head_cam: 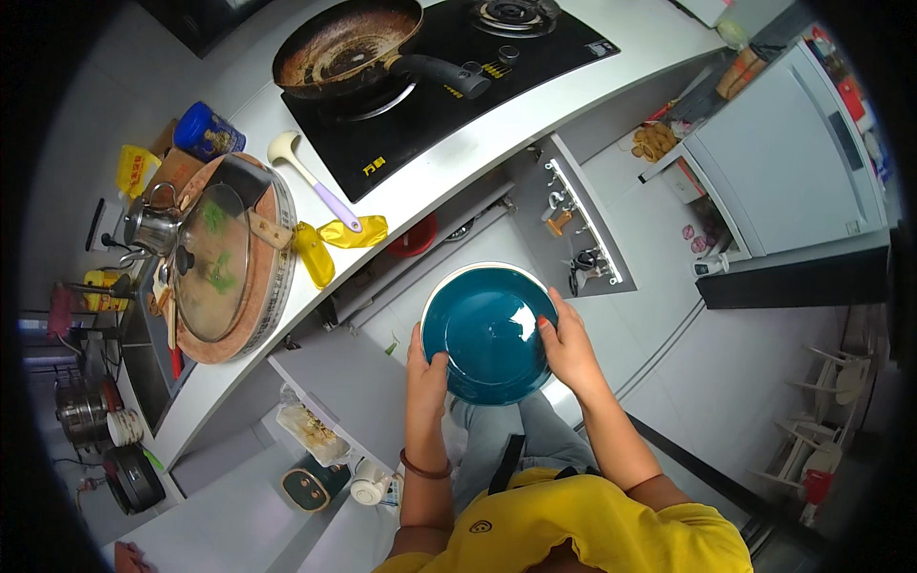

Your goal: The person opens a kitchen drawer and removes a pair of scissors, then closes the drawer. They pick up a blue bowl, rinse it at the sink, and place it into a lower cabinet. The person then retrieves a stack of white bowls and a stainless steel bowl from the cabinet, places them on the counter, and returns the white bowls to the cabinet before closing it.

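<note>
A glossy teal plate (487,329) with a pale rim is held in front of my body, its hollow facing up. My left hand (428,369) grips its left edge, the thumb over the rim. On the right edge, my right hand (569,344) grips the rim with the thumb lying on top. Light reflects off the plate's inner surface, and nothing lies in it. Beneath it the open lower cabinet shows a red basin (413,236), partly hidden by the countertop.
A wok (347,54) sits on the black gas hob (380,147). A ladle (315,175), yellow packets (315,254) and a glass lid (213,286) on a round chopping board (269,286) occupy the counter. Cabinet doors (609,229) stand open; a white refrigerator (788,157) is at right.
</note>
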Available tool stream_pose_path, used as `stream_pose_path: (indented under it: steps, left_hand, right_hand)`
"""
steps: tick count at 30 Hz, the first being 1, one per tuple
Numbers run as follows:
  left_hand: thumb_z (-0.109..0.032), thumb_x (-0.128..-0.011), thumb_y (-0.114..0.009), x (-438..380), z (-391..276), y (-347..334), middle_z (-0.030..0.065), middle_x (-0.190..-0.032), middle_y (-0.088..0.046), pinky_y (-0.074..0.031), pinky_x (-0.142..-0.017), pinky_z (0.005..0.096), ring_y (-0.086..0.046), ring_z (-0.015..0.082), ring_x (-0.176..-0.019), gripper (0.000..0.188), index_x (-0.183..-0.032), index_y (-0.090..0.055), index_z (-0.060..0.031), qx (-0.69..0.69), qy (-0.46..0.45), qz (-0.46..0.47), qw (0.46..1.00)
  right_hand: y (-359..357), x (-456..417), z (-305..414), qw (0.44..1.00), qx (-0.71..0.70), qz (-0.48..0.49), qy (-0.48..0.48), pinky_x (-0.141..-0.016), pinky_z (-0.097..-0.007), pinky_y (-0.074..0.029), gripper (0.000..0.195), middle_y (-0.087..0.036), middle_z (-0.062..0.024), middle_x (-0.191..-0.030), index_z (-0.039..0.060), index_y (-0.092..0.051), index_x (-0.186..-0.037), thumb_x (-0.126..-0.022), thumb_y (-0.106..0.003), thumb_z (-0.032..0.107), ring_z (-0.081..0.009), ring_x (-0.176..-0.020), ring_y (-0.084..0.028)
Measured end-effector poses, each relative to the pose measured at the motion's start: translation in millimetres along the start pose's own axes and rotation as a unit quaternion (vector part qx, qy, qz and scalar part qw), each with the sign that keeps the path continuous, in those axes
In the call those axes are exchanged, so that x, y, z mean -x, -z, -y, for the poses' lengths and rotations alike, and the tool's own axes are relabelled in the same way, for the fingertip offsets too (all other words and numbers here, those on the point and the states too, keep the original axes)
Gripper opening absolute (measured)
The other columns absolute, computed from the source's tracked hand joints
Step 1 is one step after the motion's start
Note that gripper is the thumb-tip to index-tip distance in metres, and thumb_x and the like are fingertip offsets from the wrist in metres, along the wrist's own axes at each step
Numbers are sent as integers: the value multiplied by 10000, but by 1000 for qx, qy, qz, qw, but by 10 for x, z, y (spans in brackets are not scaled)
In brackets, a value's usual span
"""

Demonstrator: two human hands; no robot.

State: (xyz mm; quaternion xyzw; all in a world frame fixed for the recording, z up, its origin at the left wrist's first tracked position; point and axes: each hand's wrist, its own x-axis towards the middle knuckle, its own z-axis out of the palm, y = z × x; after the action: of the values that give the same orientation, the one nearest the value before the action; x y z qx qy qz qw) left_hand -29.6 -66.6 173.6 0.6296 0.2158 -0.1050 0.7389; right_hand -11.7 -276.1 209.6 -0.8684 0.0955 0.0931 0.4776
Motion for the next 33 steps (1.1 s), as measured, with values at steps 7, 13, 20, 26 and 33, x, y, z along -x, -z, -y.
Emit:
stream_pose_path:
  steps: [7, 13, 20, 26, 33]
  left_hand:
    - [-43, -816, -467, -396, 162, -114, 217, -1321, -308, -384, -944, 300, -436, 263, -1138, 652, -1403, -193, 21, -29, 18, -23, 999]
    - [-84, -867, -506, -998, 627, -142, 207, -1298, -334, -382, -951, 301, -455, 267, -1129, 624, -1397, -196, 28, -65, -24, -42, 997]
    - [-96, -892, -491, -1971, 1576, -34, 242, -1286, -358, -363, -979, 339, -435, 311, -1162, 588, -1385, -207, 52, -87, -81, -52, 992]
    - [-97, -891, -486, -2710, 2076, 5, 262, -1291, -371, -350, -984, 342, -427, 331, -1175, 574, -1375, -224, 66, -119, -115, -83, 983]
    - [-121, -884, -464, -3397, 2292, 30, 302, -1364, -287, -268, -1045, 357, -332, 367, -1262, 625, -1383, -144, 78, -163, -212, -102, 958]
  right_hand:
    - [-77, -416, -294, 1000, -13, 14, -9, -1032, -398, -282, 494, -408, -255, -1305, -56, -313, -1337, -905, -466, 129, -383, -1217, -374]
    - [-365, -915, -653, 1000, -18, 7, -11, -1030, -390, -284, 488, -426, -244, -1290, -43, -322, -1337, -905, -464, 136, -370, -1217, -377]
    - [-895, -1782, -1388, 999, 4, 17, 26, -1028, -386, -280, 488, -430, -236, -1285, -47, -336, -1331, -912, -464, 168, -356, -1196, -390]
    - [-1307, -2476, -1937, 996, -69, 59, 8, -1071, -360, -200, 603, -394, -228, -1328, -3, -331, -1364, -950, -254, 429, -335, -1269, -314]
    - [-1820, -3279, -2647, 961, -247, 73, 102, -1076, -353, -194, 629, -356, -245, -1363, -24, -344, -1350, -940, -273, 447, -339, -1284, -308]
